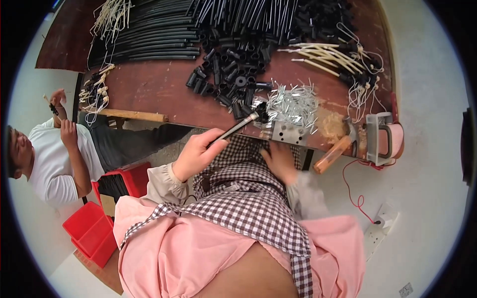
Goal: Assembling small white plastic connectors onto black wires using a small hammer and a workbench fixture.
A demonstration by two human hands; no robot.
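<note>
My left hand (198, 153) is closed around a thin dark rod (232, 130). Its pale, shiny end points up and right, over the table's front edge. Just below a metal block with holes (289, 133), fixed at that edge, is my right hand (281, 163). Its thumb and fingers are apart with nothing seen between them, though some fingertips are hidden by the block. A heap of small silvery pins (293, 105) lies behind the block. Many short black tubular pieces (228, 69) are piled to the left of the pins.
A hammer (338, 151) with a wooden handle rests at the table edge, beside a clamp-like metal fixture (381, 139). Long black rods (154, 39) and white corded sticks (330, 55) lie farther back. At left, a person (59, 154) sits near red bins (92, 231).
</note>
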